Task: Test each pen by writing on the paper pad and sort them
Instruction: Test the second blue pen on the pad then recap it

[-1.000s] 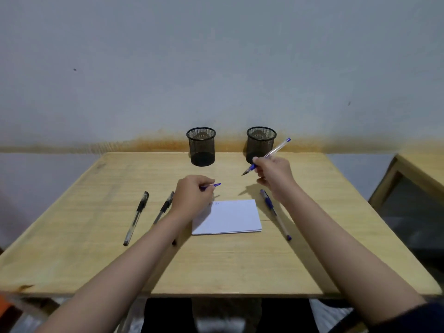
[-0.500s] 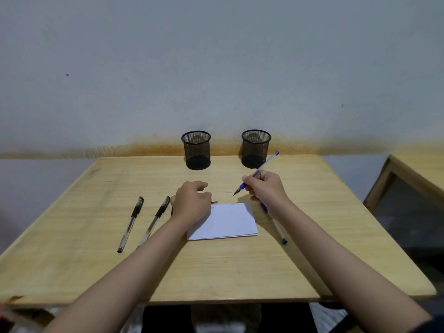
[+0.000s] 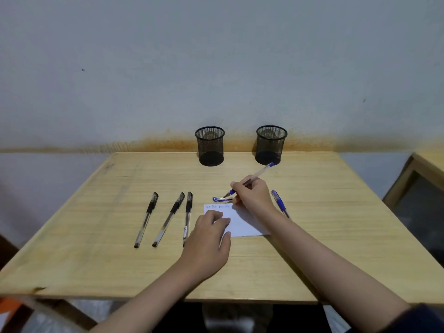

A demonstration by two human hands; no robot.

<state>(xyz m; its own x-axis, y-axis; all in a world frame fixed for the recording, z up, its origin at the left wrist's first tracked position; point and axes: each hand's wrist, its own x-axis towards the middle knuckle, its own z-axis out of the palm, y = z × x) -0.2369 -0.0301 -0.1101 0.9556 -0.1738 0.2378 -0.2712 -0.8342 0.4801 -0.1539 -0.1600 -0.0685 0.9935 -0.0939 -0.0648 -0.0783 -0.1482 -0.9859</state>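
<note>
My right hand (image 3: 252, 197) grips an uncapped blue pen (image 3: 258, 174), tip pointing down-left just above the far edge of the white paper pad (image 3: 242, 224). Small blue scribbles run along the pad's top left. My left hand (image 3: 209, 239) lies flat on the pad's near-left corner, holding nothing. The blue pen cap (image 3: 221, 199) lies on the table just beyond the pad. Three black pens (image 3: 168, 219) lie side by side left of the pad. Another blue pen (image 3: 280, 205) lies right of my right wrist.
Two black mesh pen cups stand at the table's far edge, one left (image 3: 210, 145) and one right (image 3: 271, 144). The wooden table (image 3: 96, 236) fronts a grey wall. A second table's corner (image 3: 422, 169) shows at the right.
My right hand brought the blue pen down and toward me, to the pad's top edge. My left hand let go of the blue cap beyond the pad and settled flat on the pad's corner.
</note>
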